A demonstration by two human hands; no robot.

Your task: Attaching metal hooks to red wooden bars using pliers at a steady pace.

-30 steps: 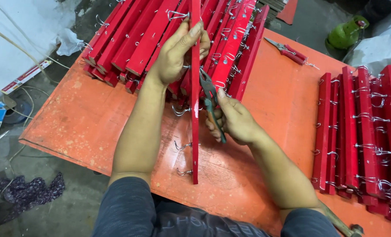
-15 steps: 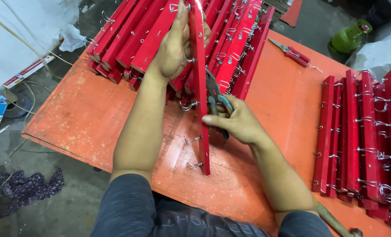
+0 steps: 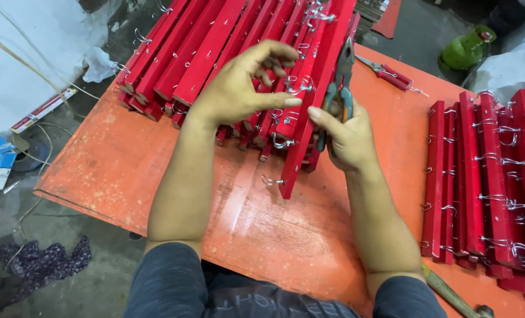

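A red wooden slat (image 3: pixel 309 118) is held tilted over the orange table (image 3: pixel 156 171), lower end near the table surface, upper end running up past the top edge of view. Small metal wire hooks (image 3: pixel 271 181) are seen along its edge.

Right hand (image 3: pixel 348 138): fingers closed around green-handled pliers (image 3: pixel 340 88), thumb pressed against the slat's side. Pliers are pointed up alongside the slat (whether the nose is clamped on a hook cannot be told).

Left hand (image 3: pixel 239 88): held open just left of the slat, fingers spread and curled, index finger stretched toward the slat near the right thumb. Nothing is gripped; contact with the slat cannot be confirmed.

A pile of red slats (image 3: pixel 203 53) is laid behind the hands, at the table's far side. A second stack of red slats (image 3: pixel 486 182) with hooks is laid at the right. A red-handled tool (image 3: pixel 392 76) is lying on the table beyond the pliers. A green gas cylinder (image 3: pixel 465 50) is standing on the floor, top right. A wooden hammer handle (image 3: pixel 451 294) is seen at the bottom right.
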